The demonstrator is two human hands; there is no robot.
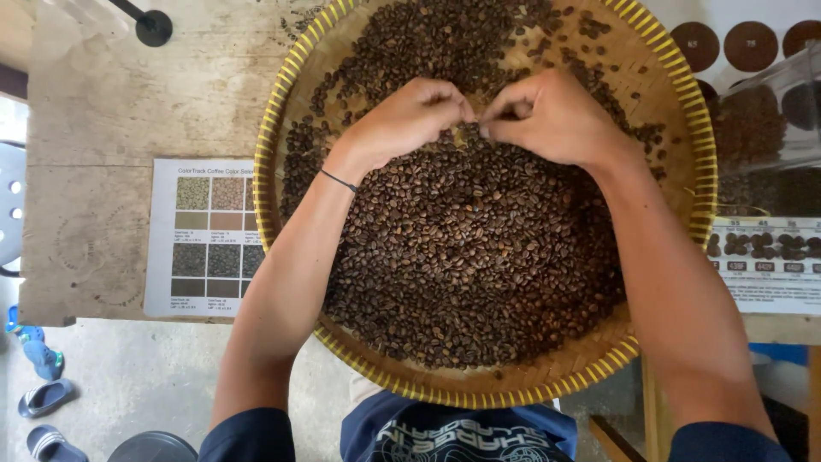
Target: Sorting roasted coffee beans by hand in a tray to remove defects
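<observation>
A wide round woven bamboo tray [282,94] with a yellow rim lies on a worn wooden table and holds a thick spread of dark roasted coffee beans [470,248]. My left hand [406,120] and my right hand [556,115] meet over the middle of the tray, fingers curled and fingertips pressed together on the beans. A small pale bean shows between the fingertips of both hands. Which hand pinches it I cannot tell. A thin black band sits on my left wrist.
A printed colour chart sheet [201,239] lies left of the tray on the table [111,128]. A second chart with bean pictures [770,265] and a clear plastic container [770,111] are at the right. Sandals [43,398] lie on the floor below left.
</observation>
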